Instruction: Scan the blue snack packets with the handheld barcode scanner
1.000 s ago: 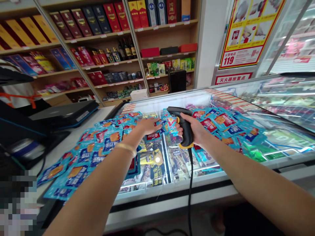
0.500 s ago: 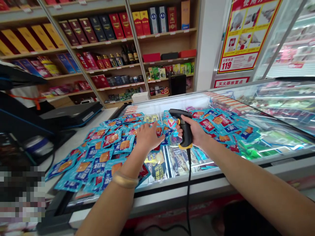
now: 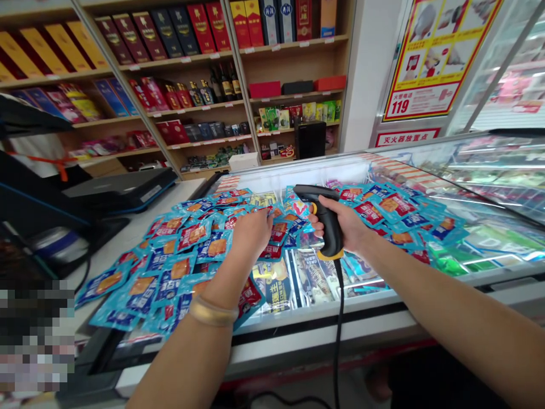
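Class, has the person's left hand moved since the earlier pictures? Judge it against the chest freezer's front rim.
Yes: the left hand has drawn back toward the person, closer to the chest freezer's front rim.

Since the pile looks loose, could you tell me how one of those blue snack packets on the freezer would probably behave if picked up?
The blue snack packet will probably feel light and floppy, since the packets lie bent and overlapping. Its glossy film looks slippery, so it may slide over its neighbours or the glass freezer lid. Being flat, it seems unlikely to roll.
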`<state>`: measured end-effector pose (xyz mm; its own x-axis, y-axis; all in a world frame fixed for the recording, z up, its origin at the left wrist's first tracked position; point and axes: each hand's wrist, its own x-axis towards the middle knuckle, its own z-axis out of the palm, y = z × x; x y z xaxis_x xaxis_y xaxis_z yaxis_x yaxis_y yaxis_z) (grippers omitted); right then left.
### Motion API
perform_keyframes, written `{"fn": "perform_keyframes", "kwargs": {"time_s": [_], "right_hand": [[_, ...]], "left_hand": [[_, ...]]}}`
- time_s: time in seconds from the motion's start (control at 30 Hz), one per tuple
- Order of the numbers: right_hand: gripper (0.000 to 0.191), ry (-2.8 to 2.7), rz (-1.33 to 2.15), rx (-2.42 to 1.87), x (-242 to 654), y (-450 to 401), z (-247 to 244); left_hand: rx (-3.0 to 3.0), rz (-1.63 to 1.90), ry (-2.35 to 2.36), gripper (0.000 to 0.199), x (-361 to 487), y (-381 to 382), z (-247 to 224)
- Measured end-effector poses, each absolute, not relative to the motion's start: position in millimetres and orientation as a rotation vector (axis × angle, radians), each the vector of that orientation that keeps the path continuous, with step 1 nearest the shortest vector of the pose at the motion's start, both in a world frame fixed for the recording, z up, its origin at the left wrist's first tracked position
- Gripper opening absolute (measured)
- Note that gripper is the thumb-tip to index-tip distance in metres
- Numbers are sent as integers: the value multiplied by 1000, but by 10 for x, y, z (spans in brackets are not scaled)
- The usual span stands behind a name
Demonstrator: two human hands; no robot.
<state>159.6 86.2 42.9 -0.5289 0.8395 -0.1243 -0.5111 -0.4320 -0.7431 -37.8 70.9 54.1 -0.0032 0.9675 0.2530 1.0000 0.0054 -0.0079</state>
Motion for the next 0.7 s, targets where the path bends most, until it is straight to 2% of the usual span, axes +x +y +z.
{"fn": "perform_keyframes", "kwargs": {"time_s": [0.33,0.5,0.7], "right_hand": [[26,-882,2024,-601,1606,853,420],[25,-905,2031,-578,1600,847,409],[26,-914,2042,-584,1585,839,412]], "left_hand": [[-2057,-1126,-2117,36,-393,786,475],[-2116,-1179,-2114,30,-391,792,439],[-2118,-1114,-2145,33,-397,793,448]]}}
